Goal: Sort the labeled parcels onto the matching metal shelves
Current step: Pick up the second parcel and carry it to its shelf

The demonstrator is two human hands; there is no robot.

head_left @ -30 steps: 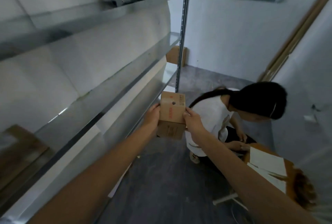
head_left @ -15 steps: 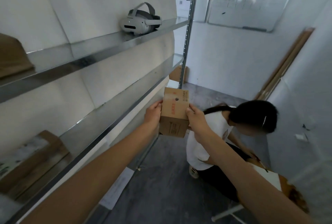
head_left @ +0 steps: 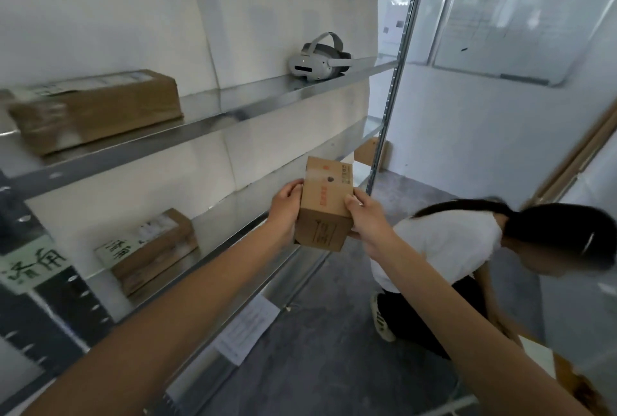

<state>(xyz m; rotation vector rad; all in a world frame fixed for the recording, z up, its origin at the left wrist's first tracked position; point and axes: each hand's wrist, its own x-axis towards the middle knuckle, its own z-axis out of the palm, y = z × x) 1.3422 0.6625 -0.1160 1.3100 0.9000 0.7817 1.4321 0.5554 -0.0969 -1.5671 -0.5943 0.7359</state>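
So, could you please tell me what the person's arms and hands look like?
The left arm and right arm are bare, no sleeves in view. The left hand and right hand wear no gloves; no watch, bracelet or ring shows.

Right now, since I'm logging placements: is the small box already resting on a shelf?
No, the left hand and right hand hold the box in the air in front of the shelf.
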